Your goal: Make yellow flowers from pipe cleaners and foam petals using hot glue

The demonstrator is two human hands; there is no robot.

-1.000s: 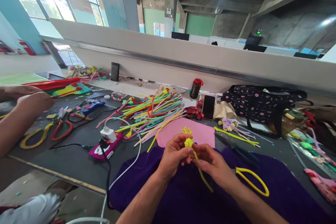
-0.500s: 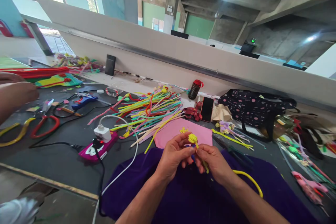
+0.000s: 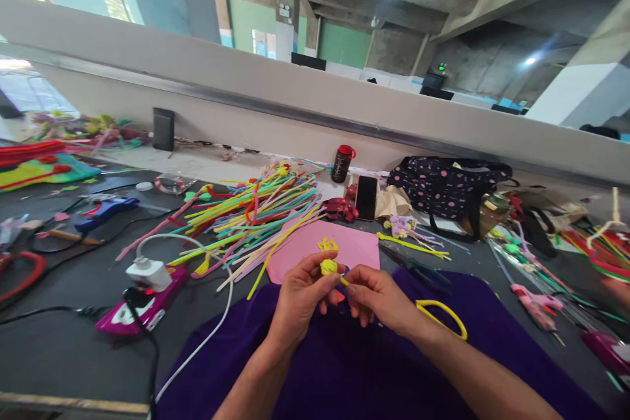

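Observation:
My left hand (image 3: 308, 292) pinches a small yellow pipe-cleaner flower (image 3: 329, 267), a tightly curled ball, between thumb and fingertips. Just to its right, my right hand (image 3: 377, 295) has thumb and forefinger closed on the flower's yellow stem (image 3: 344, 281). Something small and blue shows between the hands, mostly covered by the fingers. Both hands are above dark purple cloth (image 3: 305, 374). Behind them lies a pink sheet (image 3: 357, 246) bearing several little yellow pieces (image 3: 326, 244). A yellow loop (image 3: 460, 323) lies on the cloth, partly behind my right forearm.
Colourful pipe cleaners (image 3: 266, 216) are heaped left of the sheet. A magenta power strip (image 3: 123, 315) with a white charger and cables sits front left. Behind are a phone (image 3: 366, 197), bottle (image 3: 342, 164) and dotted bag (image 3: 443, 187). Another person's hand (image 3: 619, 292) shows at right.
The view has turned right; the co-worker's arm at left has gone out of frame. My right fingers have moved up the stem close to the flower, and less stem hangs visible below.

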